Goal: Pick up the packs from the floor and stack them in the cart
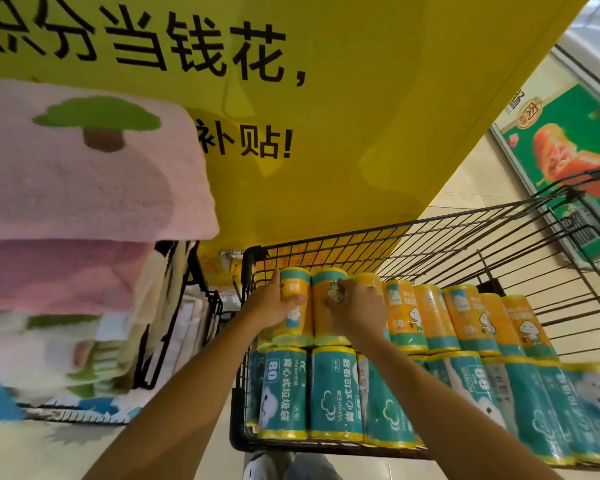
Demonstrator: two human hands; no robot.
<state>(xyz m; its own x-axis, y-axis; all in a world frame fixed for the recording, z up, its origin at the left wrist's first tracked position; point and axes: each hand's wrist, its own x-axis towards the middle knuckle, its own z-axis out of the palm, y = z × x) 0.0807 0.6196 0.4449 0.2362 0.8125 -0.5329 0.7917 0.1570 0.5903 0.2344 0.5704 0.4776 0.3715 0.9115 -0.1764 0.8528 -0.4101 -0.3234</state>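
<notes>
While a yellow banner (326,116) behind reads "积分当钱花" and "补贴!", the wire cart (430,223) holds a far row of orange packs (433,320) marked "60" and a near row of teal packs (336,396) marked "80" and "背心式垃圾袋". The left hand (274,303) grips the corner orange pack (300,323) at the cart's far left, and the right hand (359,310) curls round the neighbouring orange pack (328,327) touching it.

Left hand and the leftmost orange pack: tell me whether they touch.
Touching. The head view shows the left hand gripping the orange pack, thumb across its front.
</notes>
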